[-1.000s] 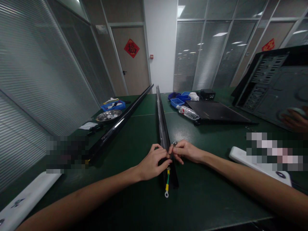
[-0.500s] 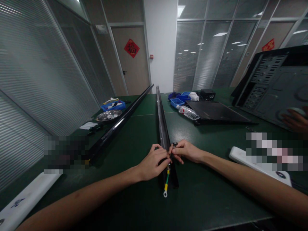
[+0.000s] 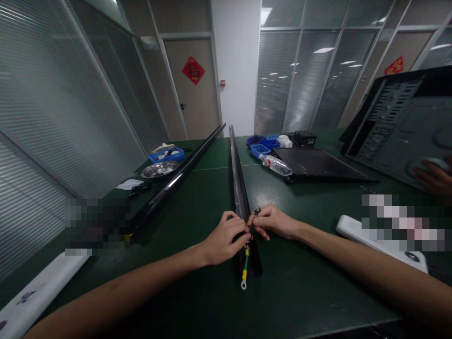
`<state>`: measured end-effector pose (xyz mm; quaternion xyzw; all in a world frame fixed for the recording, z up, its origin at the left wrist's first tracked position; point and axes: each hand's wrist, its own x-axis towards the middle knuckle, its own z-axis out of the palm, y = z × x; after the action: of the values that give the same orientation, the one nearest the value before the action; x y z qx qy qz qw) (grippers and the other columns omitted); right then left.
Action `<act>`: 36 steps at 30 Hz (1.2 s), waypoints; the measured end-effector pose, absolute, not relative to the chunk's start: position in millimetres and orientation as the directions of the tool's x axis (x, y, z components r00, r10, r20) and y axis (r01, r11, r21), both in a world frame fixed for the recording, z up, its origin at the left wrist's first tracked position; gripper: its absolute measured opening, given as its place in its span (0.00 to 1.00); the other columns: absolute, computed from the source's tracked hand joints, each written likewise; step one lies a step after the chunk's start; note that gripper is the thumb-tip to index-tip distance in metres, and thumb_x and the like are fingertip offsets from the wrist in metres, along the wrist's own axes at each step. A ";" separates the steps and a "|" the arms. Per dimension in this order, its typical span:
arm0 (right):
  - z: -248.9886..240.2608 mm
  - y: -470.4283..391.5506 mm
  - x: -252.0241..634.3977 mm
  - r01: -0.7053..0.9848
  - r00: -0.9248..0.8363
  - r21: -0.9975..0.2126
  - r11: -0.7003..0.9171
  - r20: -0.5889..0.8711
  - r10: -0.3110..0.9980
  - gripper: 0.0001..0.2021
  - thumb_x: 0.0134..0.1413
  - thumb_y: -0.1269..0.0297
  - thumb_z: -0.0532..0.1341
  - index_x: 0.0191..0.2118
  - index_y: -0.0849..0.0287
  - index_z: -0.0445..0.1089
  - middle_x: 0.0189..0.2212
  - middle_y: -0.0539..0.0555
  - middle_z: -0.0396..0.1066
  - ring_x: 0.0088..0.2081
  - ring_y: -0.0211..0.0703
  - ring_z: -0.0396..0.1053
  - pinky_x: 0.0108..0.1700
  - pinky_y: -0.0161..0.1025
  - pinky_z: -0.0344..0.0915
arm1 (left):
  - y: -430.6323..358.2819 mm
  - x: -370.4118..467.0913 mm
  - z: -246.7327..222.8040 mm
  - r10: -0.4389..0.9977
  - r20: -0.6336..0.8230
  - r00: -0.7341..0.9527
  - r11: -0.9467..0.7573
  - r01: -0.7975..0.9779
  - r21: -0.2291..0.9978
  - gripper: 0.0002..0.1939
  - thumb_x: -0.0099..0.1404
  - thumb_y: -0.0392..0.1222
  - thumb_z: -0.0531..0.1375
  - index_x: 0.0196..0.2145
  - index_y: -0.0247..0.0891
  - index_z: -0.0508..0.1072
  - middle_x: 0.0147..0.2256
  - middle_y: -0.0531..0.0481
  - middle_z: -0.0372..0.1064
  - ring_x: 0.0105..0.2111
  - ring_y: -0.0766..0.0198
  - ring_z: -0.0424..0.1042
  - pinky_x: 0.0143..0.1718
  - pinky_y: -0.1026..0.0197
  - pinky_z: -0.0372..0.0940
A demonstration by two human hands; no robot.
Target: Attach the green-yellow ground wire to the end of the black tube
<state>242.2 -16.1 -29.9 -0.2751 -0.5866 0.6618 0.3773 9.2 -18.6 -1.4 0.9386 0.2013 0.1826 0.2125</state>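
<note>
Hands close together at the near end of the middle channel (image 3: 238,188), which lies lengthwise on the tabletop (image 3: 300,296). Left hand (image 3: 226,238): fingers bunched narrow on the channel; cannot tell what, if anything, they pinch. Right hand (image 3: 273,221): thumb and fingertips pinching a small metal tool (image 3: 257,211), forked end up, spanner-like.

Left to right. Second channel (image 3: 176,178), aslant, untouched; steel bowl (image 3: 160,169) beside it. Below the left fingers, a green lead (image 3: 246,261) with yellow sleeves, its ring terminal (image 3: 243,284) hanging free toward the near edge. Plastic bottle (image 3: 277,165) against a dark flat panel (image 3: 321,165). Far right, another person's hand (image 3: 436,175) on a dark casing (image 3: 391,132).

Change: slight. Ring terminal swung a touch left half a second ago, now partway back; hands have held their spot. Reads as small turning effort at one joint, unfinished by my judgement; tightness can't be seen.
</note>
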 end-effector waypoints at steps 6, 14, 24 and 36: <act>-29.4 -16.4 243.2 -0.204 -0.606 -0.979 0.011 0.135 0.784 0.18 0.58 0.51 0.70 0.34 0.67 0.78 0.19 0.49 0.70 0.18 0.33 0.63 0.20 0.30 0.63 | -19.6 10.0 -0.4 0.477 0.265 0.838 -0.810 0.302 0.503 0.09 0.76 0.42 0.54 0.39 0.39 0.72 0.38 0.50 0.74 0.44 0.58 0.70 0.58 0.50 0.52; -30.7 -15.8 243.9 -0.217 -0.619 -0.976 0.028 0.160 0.769 0.18 0.61 0.53 0.68 0.33 0.67 0.78 0.20 0.50 0.70 0.19 0.32 0.64 0.21 0.29 0.63 | -19.6 9.9 -0.5 0.482 0.268 0.834 -0.804 0.300 0.513 0.08 0.76 0.41 0.55 0.39 0.39 0.72 0.38 0.50 0.73 0.43 0.59 0.70 0.58 0.50 0.52; -30.0 -16.5 243.5 -0.184 -0.601 -0.983 0.014 0.124 0.790 0.16 0.59 0.55 0.70 0.38 0.67 0.79 0.20 0.49 0.70 0.17 0.32 0.64 0.20 0.29 0.63 | -19.4 9.0 -1.2 0.472 0.265 0.841 -0.818 0.305 0.488 0.10 0.77 0.39 0.52 0.41 0.39 0.73 0.41 0.49 0.74 0.44 0.59 0.70 0.58 0.50 0.52; -29.0 -14.6 241.0 -0.189 -0.586 -0.981 -0.046 0.075 0.807 0.16 0.52 0.55 0.74 0.37 0.66 0.80 0.20 0.50 0.71 0.18 0.32 0.64 0.19 0.27 0.63 | -19.5 9.3 1.5 0.448 0.247 0.860 -0.831 0.298 0.470 0.12 0.78 0.39 0.50 0.41 0.39 0.72 0.41 0.49 0.74 0.45 0.58 0.70 0.58 0.50 0.51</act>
<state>241.0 -14.6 -29.0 -0.2647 -0.5830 0.6732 0.3699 9.3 -19.5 1.5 0.9404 0.1981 0.1760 0.2130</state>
